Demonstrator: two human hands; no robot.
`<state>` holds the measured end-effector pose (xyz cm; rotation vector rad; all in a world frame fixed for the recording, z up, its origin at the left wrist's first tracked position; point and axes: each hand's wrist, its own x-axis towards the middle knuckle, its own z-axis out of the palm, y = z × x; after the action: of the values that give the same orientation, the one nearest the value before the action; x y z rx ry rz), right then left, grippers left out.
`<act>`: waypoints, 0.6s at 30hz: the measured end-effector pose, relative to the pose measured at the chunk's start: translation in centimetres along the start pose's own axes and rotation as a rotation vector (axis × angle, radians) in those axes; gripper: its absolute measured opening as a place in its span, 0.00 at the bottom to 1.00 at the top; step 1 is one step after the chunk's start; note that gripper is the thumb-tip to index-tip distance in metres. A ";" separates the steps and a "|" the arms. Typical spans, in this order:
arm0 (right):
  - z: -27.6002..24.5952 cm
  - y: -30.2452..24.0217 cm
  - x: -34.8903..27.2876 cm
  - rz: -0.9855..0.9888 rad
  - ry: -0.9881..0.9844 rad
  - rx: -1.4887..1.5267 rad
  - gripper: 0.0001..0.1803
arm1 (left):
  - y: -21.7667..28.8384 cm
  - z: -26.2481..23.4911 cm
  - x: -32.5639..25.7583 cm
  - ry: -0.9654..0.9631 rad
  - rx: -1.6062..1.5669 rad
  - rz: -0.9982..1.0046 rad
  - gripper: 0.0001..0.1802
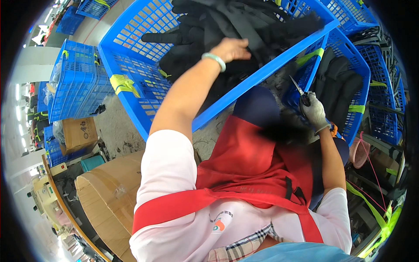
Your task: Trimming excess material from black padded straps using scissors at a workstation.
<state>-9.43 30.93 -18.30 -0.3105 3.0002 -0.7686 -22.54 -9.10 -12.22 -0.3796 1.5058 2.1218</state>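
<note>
My left hand, bare and with a pale bangle on the wrist, reaches over a large blue plastic crate. Its fingers are stretched out and it holds nothing, above or against a heap of long black padded fabric strips. In a light work glove, my right hand is closed on the dark handles of a pair of scissors. The blades point up and to the left. Beside that hand, a second blue crate holds more black padded pieces. A dark blurred shape hangs over my red apron.
Stacked blue crates stand at the left, near a cardboard box. A big opened carton lies close to my left side. More crates line the right, with a pink basket below. Machines stand at the far left.
</note>
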 end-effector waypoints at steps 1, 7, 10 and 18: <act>0.4 1.1 -0.2 -0.013 0.019 0.012 0.16 | -1.9 1.0 0.6 0.066 0.099 -0.138 0.22; -2.6 -0.5 -1.7 0.055 0.004 -0.078 0.16 | -3.5 3.5 -0.8 0.247 0.251 -0.137 0.18; -2.5 -2.2 -0.7 0.026 -0.016 -0.046 0.16 | -3.3 -1.8 0.5 0.573 0.550 0.235 0.19; -3.4 -2.2 -1.5 0.132 -0.126 0.027 0.18 | -0.9 1.0 4.6 0.180 -0.033 0.076 0.19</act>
<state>-7.81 30.98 -14.32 -0.1518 2.8556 -0.7468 -25.85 -6.83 -14.89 -0.5454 1.6094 2.2245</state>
